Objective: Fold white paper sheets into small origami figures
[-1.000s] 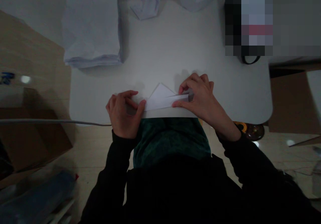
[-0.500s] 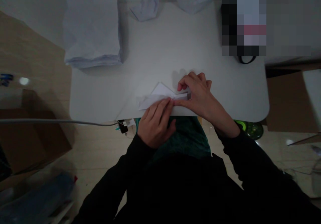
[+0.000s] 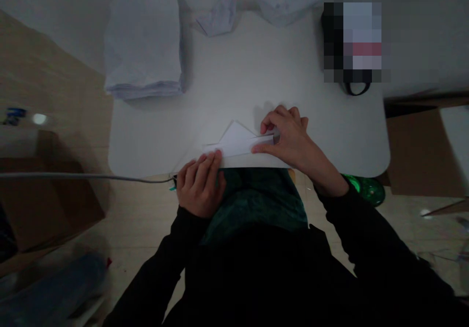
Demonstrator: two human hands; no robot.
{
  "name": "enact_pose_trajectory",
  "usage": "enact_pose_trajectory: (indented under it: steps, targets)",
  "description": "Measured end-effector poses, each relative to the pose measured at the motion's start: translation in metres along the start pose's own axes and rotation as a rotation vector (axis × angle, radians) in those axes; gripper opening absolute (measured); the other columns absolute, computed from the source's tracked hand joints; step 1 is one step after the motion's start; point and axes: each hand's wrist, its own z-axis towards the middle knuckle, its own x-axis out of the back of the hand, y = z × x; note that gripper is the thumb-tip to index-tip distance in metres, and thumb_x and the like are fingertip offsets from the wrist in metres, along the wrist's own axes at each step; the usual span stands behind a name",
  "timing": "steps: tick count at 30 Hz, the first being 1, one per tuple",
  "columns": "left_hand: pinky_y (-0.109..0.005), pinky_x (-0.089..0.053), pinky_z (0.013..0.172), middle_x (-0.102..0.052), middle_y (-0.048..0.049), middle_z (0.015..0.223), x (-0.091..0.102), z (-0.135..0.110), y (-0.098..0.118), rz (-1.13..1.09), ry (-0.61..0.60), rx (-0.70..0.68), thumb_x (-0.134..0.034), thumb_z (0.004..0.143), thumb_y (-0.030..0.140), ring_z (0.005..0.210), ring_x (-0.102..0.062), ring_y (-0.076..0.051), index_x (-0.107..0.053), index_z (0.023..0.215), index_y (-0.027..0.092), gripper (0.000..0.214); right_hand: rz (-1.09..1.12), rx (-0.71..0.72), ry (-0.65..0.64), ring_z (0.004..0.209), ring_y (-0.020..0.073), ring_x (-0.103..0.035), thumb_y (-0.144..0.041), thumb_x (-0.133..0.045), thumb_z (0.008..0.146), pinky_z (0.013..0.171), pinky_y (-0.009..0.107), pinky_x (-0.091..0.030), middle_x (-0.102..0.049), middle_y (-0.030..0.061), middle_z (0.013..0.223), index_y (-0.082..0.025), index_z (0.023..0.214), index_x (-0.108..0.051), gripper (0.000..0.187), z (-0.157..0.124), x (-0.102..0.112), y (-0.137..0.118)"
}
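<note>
A folded white sheet of paper [image 3: 238, 145] lies near the front edge of the table, with a long narrow band along its front and a triangular point rising behind it. My left hand [image 3: 200, 183] lies with fingers stretched out and close together, their tips on the paper's left end. At the other end, my right hand [image 3: 287, 134] has its thumb pressed on the band and its fingers curled behind, gripping the paper's right end. Part of that end is hidden by the hand.
A thick stack of white paper [image 3: 144, 43] sits at the back left of the white table [image 3: 252, 82]. Two folded paper pieces, one pointed [image 3: 220, 14] and one wider [image 3: 286, 7], stand at the back. A pixelated object with a black strap [image 3: 358, 92] is at right; a grey cable [image 3: 110, 176] runs at left.
My left hand has slid left along the band, from the middle of the paper to its left end. The band looks flatter now. My right hand has stayed almost still.
</note>
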Motion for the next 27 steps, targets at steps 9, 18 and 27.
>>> enact_pose_trajectory:
  steps: [9,18,27]
  targets:
    - [-0.04,-0.043,0.099,-0.074,-0.0087,0.112,-0.001,-0.004,-0.022,-0.069,0.139,-0.003,-0.075,0.081,0.026,0.111,-0.068,-0.026,-0.067,0.114,0.02,0.034,0.041,0.074,0.075,0.099,0.0328,-0.05,-0.042,-0.08,0.075,0.084,0.046,-0.037,-0.059,0.0077,0.099,-0.023,0.092,-0.061,0.032,-0.002,-0.005,0.006]
    - [-0.037,-0.047,0.086,-0.079,-0.0018,0.1,-0.01,-0.006,-0.015,-0.239,0.172,-0.157,-0.064,0.09,0.015,0.094,-0.073,-0.02,-0.068,0.117,0.026,0.029,-0.22,0.75,0.191,0.104,0.0252,-0.06,-0.033,-0.059,0.097,0.088,0.042,-0.043,-0.071,0.0118,0.115,-0.015,0.114,-0.066,0.026,-0.033,-0.018,-0.002]
    - [-0.03,-0.05,0.065,-0.073,0.0032,0.079,0.001,0.104,-0.005,-0.71,0.575,0.03,-0.077,0.079,0.016,0.069,-0.065,-0.013,-0.074,0.087,0.027,0.014,0.118,0.603,0.441,0.074,0.0147,-0.064,-0.023,-0.059,0.097,0.062,0.029,-0.05,-0.072,0.0022,0.083,-0.022,0.096,-0.072,0.014,-0.007,0.017,-0.029]
